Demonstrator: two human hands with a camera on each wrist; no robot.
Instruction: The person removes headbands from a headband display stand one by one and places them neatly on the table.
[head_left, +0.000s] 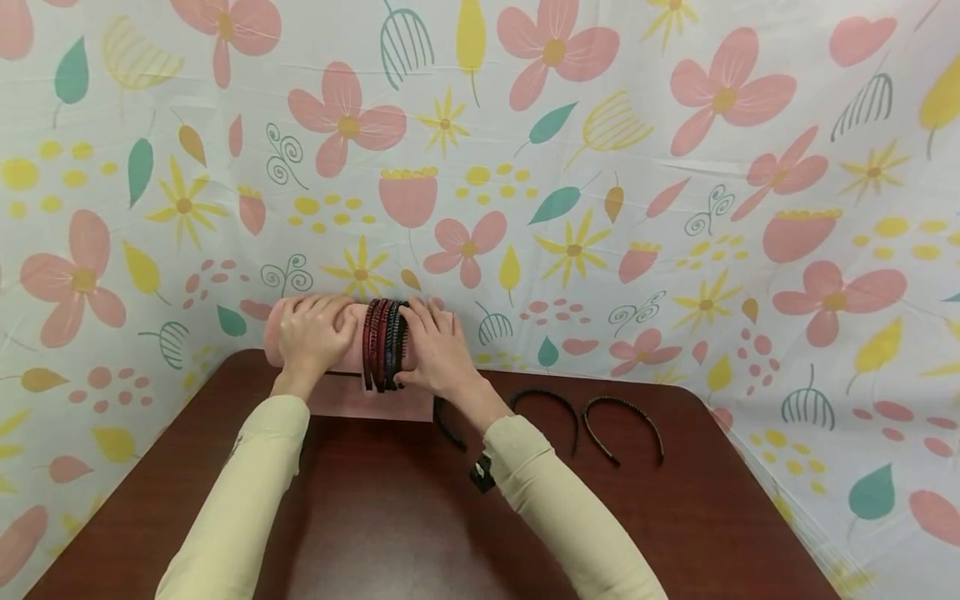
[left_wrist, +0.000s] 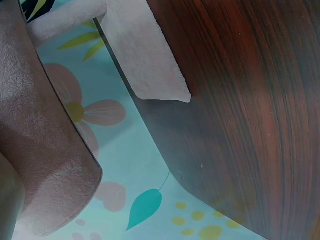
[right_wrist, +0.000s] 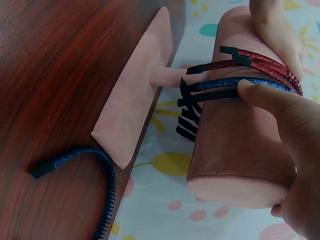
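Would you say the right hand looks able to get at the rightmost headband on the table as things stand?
Probably yes: nothing covers the rightmost headband, though the right hand would first have to leave the headbands on the pink holder.

Curtained-off booth: floral sheeting [head_left: 491, 204] around wooden table [head_left: 397, 508]

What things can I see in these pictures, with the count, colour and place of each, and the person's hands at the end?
Headband stand: one, pink, at the table's back edge
Stacked headbands: several (exact count unclear), red, blue and black, around the stand's roll
Loose headbands: three, dark blue, black, dark brownish, right of the stand
Table: one, reddish brown, below the stand
Floral sheet: one, white with pink, yellow and teal, behind the table
Small object: one, black, by the right cuff
Sleeves: two, pale yellow, on the forearms
Left hand: one, bare, gripping the roll
Right hand: one, bare, gripping the stacked headbands
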